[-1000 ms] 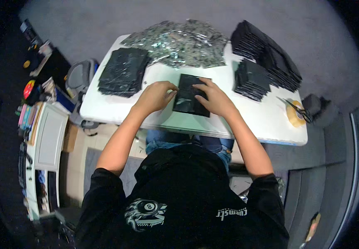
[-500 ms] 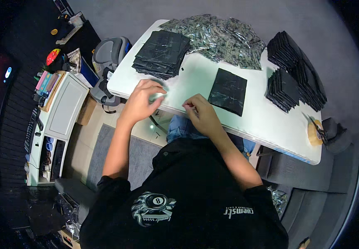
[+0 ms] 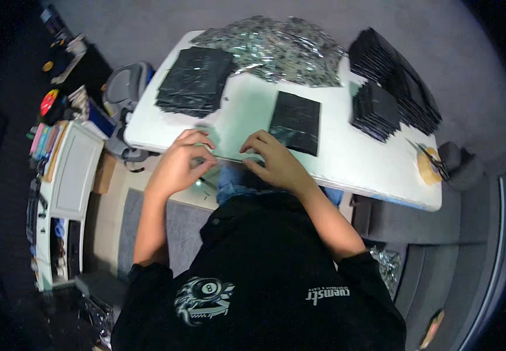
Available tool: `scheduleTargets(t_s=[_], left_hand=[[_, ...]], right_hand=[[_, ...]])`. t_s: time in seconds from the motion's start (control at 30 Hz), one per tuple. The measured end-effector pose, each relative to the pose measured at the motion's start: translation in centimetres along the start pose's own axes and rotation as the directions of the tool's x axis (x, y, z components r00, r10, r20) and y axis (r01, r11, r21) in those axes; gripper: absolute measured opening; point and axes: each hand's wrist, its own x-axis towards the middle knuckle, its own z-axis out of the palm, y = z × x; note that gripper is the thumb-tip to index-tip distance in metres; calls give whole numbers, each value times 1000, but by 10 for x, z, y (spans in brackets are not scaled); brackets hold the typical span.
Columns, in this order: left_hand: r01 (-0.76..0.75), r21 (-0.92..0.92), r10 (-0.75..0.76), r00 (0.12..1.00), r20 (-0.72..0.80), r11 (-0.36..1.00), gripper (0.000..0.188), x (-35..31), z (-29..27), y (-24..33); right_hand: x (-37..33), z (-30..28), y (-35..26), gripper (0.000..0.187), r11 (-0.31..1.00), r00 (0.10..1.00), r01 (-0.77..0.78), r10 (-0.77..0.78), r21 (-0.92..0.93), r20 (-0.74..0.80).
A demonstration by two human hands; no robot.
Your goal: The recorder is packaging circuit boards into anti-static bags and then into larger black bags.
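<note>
My left hand [image 3: 178, 162] hovers at the near edge of the white table [image 3: 375, 169], fingers curled, with a gap between thumb and fingertips. Opposite it, my right hand [image 3: 273, 161] is held the same way, thumb apart from the fingers. Nothing shows in either hand. Just beyond the right hand, a single flat black plastic package [image 3: 295, 123] lies on the table. Past the left hand sits a stack of black plastic packages [image 3: 195, 81]. A pile of camouflage-patterned items in clear plastic [image 3: 276, 50] covers the far side.
Fanned stacks of folded black packages [image 3: 375, 111] stand at the table's right. Near the right corner, scissors [image 3: 439, 168] lie on a tan roll [image 3: 426, 167]. A grey child seat [image 3: 125, 88] and a white cabinet [image 3: 77, 169] are at the left, a grey sofa [image 3: 440, 228] at the right.
The view has shifted, so the table sits further left in it. My hands have come closer together at the table edge, and the right fingers have spread from the thumb.
</note>
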Motion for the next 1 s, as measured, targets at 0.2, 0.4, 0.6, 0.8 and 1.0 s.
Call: scheduleTargets(t_s=[0.2,0.4,0.6,0.8,1.0], left_hand=[[68,-350,-86,996,-37,934,50,50,28,24],[172,-282,-160,985,65,944,87,102,96,25],[362,-411,-375,925,50,837,92,116,112,24],[257,-432,-219,966,137,865,100,115,101,24],[-22,-318,35,999,32,948,105,101,110,6]], right_hand=[[-24,-97,14,25,971,989,-38,4,-236,-145],[-62,-138,40,31,911,996,-92,87,-401,-31],[-63,-120,49,32,869,998,-56,44,-491,-37],[-59,-118,55,15,823,991,-124,75,-554,-109],[-50,-118,54,12,839,983,-115,17,-532,-185]])
